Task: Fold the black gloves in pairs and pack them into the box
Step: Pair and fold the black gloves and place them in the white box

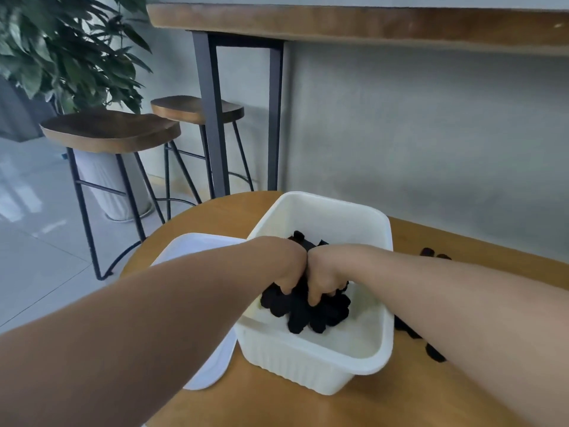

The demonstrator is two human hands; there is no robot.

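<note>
A white ribbed plastic box (311, 368) stands on the round wooden table (277, 405). Inside it lies a bundle of black gloves (308, 312). Both of my hands reach down into the box side by side, knuckles touching. My left hand (286, 266) curls its fingers into the left part of the black gloves. My right hand (326, 272) grips the same bundle with fingers curled into the fabric. More black gloves (434, 352) lie on the table to the right of the box, partly hidden behind my right forearm.
The white box lid (197, 251) lies flat on the table left of the box, under my left forearm. Beyond the table stand two wooden bar stools (110, 131), a high wooden counter (338, 23) on black legs, and a potted plant (67, 50).
</note>
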